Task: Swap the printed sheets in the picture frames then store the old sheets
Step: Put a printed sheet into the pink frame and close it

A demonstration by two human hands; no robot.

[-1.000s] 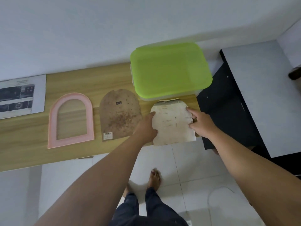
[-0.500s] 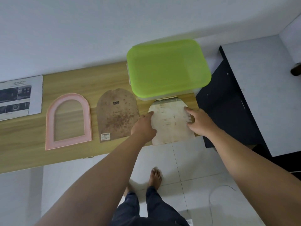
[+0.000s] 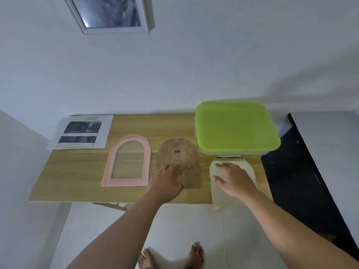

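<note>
The counter [image 3: 77, 177] edge is your main hazard. The old sheet [image 3: 219, 197], at its lower right, overhangs the front. If your flat palm drags it toward you, it could tip onto the floor [image 3: 194, 230].

The box [image 3: 233, 153], right of centre, has its green lid [image 3: 236, 127] on. Opening it takes a free hand, and an unweighted sheet may slip.

The new sheet [image 3: 81, 133] lies flat at the upper left, apart from the pink frame [image 3: 147, 162], which lies empty left of centre. Reaching across could nudge the frame. The brown backing [image 3: 180, 152] lies just right of it.

The old sheet looks pale, thin and arch-topped, with its top edge near the box's base.

Your left hand [image 3: 167, 181] rests open on the backing's lower left. Your right hand [image 3: 235, 181] presses the old sheet with fingers spread, gripping nothing.
</note>
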